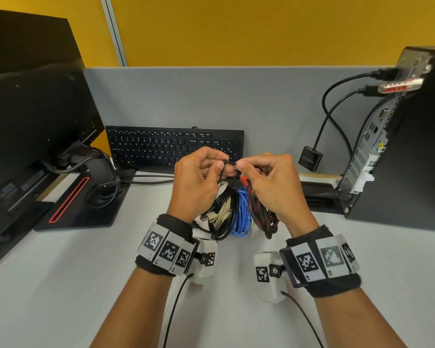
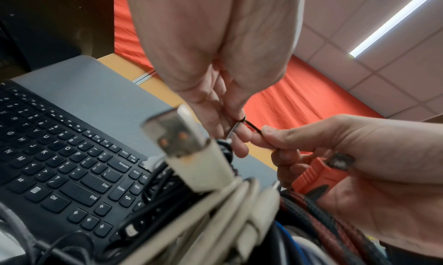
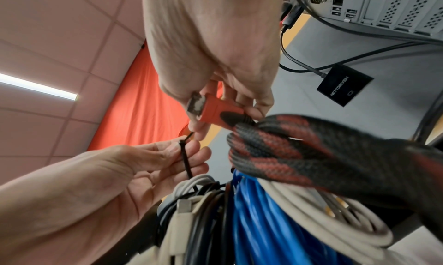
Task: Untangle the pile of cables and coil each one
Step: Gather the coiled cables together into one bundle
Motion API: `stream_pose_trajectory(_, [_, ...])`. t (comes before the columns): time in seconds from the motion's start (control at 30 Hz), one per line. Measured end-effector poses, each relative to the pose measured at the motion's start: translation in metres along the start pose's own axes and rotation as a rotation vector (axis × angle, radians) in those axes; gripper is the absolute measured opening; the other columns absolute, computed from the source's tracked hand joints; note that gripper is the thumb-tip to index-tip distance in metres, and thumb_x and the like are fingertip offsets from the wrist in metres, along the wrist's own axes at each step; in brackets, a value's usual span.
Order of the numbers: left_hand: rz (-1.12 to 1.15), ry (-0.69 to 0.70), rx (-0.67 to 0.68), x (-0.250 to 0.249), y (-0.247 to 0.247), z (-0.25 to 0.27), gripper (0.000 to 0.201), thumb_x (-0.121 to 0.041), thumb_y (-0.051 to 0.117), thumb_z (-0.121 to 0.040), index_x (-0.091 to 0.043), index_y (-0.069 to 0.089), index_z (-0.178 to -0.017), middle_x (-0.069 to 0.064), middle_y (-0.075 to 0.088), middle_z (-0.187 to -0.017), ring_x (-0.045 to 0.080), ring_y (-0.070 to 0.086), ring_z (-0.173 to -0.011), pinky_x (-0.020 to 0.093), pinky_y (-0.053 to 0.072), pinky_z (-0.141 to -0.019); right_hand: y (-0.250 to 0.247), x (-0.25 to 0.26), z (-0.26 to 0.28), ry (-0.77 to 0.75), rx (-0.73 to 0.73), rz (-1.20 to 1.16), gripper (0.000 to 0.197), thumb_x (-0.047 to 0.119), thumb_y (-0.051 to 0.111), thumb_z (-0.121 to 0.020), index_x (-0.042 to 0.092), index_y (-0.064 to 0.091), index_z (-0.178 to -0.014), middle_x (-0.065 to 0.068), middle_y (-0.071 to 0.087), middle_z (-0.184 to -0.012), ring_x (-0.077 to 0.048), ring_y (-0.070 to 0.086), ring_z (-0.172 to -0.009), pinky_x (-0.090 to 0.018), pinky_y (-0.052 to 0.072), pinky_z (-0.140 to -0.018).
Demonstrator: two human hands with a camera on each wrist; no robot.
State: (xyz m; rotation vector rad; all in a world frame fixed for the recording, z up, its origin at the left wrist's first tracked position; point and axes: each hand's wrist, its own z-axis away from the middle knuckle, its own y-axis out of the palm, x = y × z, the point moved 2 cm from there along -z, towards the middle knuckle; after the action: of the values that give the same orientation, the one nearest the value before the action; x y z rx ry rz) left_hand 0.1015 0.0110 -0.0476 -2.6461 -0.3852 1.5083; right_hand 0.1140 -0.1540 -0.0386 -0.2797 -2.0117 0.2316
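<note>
Both hands are raised above a grey desk, in front of a grey partition and yellow wall. The left hand and right hand each pinch a thin black tie between thumb and fingertip. The cable bundle hangs below them, near the keyboard. A monitor stands left, a computer tower right.

Keyboard behind cable bundle, between monitor and computer tower.
</note>
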Motion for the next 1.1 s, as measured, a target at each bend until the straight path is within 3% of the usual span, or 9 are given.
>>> stream_pose_trajectory(0.27, [-0.001,0.0,0.001,-0.002,0.001,0.001,0.017,0.003,0.055,-0.098,-0.009,0.067,-0.104,0.012,0.075,-0.091,0.019,0.076,-0.086,0.04,0.062,-0.081,0.0,0.001,0.001,0.009,0.0,-0.015,0.011,0.02,0.073,-0.093,0.015,0.081,-0.098,-0.002,0.073,-0.088,-0.022,0.069,-0.083,-0.043,0.06,-0.08])
stream_pose_trajectory(0.47, [-0.018,-0.001,-0.006,-0.003,0.001,0.001,0.017,0.003,0.056,-0.098,-0.009,0.067,-0.104,0.011,0.075,-0.092,0.018,0.076,-0.086,0.04,0.062,-0.081,-0.001,0.001,0.001,0.004,0.003,-0.013,0.011,0.02,0.073,-0.093,0.016,0.081,-0.099,-0.001,0.075,-0.091,-0.019,0.07,-0.084,-0.042,0.06,-0.081])
stream_pose_trajectory(0.53, [-0.037,0.002,-0.01,-0.003,0.001,0.001,0.017,0.002,0.057,-0.097,-0.008,0.068,-0.104,0.011,0.075,-0.092,0.018,0.076,-0.086,0.041,0.062,-0.081,-0.001,0.001,0.001,-0.002,0.009,-0.008,0.01,0.021,0.073,-0.093,0.017,0.081,-0.097,0.0,0.075,-0.09,-0.017,0.07,-0.083,-0.037,0.06,-0.08])
stream_pose_trajectory(0.67, [-0.098,0.042,-0.003,-0.006,0.004,0.002,0.016,0.001,0.062,-0.095,-0.007,0.072,-0.103,0.005,0.076,-0.091,0.013,0.075,-0.084,0.039,0.063,-0.079,0.0,0.002,0.001,-0.069,0.007,0.032,0.009,0.019,0.073,-0.092,0.02,0.082,-0.091,0.011,0.065,-0.075,0.0,0.06,-0.068,-0.012,0.047,-0.064])
stream_pose_trajectory(0.77, [-0.15,0.072,-0.038,-0.007,0.002,0.003,0.014,-0.005,0.069,-0.091,-0.01,0.078,-0.101,-0.001,0.077,-0.094,0.009,0.074,-0.086,0.036,0.062,-0.08,0.0,0.001,0.001,-0.073,0.017,0.05,0.008,0.02,0.074,-0.092,0.019,0.082,-0.094,0.009,0.06,-0.071,-0.002,0.053,-0.063,-0.012,0.043,-0.061])
stream_pose_trajectory(0.87, [-0.159,0.045,-0.052,-0.008,0.0,0.002,0.013,-0.01,0.075,-0.088,-0.011,0.079,-0.1,-0.001,0.077,-0.093,0.012,0.073,-0.086,0.039,0.061,-0.08,-0.001,0.0,0.001,-0.069,0.033,0.04,0.009,0.02,0.074,-0.092,0.018,0.082,-0.096,0.006,0.06,-0.073,-0.004,0.052,-0.064,-0.015,0.045,-0.062])
stream_pose_trajectory(1.0, [-0.108,-0.102,-0.054,-0.009,-0.006,0.002,0.008,-0.018,0.081,-0.083,-0.013,0.078,-0.088,0.001,0.075,-0.076,0.018,0.072,-0.066,0.029,0.06,-0.061,-0.002,-0.001,0.001,-0.063,0.058,0.008,0.01,0.018,0.075,-0.091,0.017,0.082,-0.097,0.004,0.061,-0.074,-0.002,0.05,-0.063,-0.015,0.043,-0.063])
stream_pose_trajectory(1.1, [-0.058,-0.246,0.02,-0.01,-0.012,0.001,0.007,-0.013,0.079,-0.084,-0.013,0.077,-0.077,0.001,0.07,-0.065,0.012,0.06,-0.05,0.024,0.051,-0.05,-0.001,0.001,0.002,-0.077,0.105,-0.001,0.01,0.018,0.077,-0.089,0.018,0.083,-0.097,0.005,0.06,-0.073,-0.002,0.048,-0.062,-0.017,0.042,-0.062])
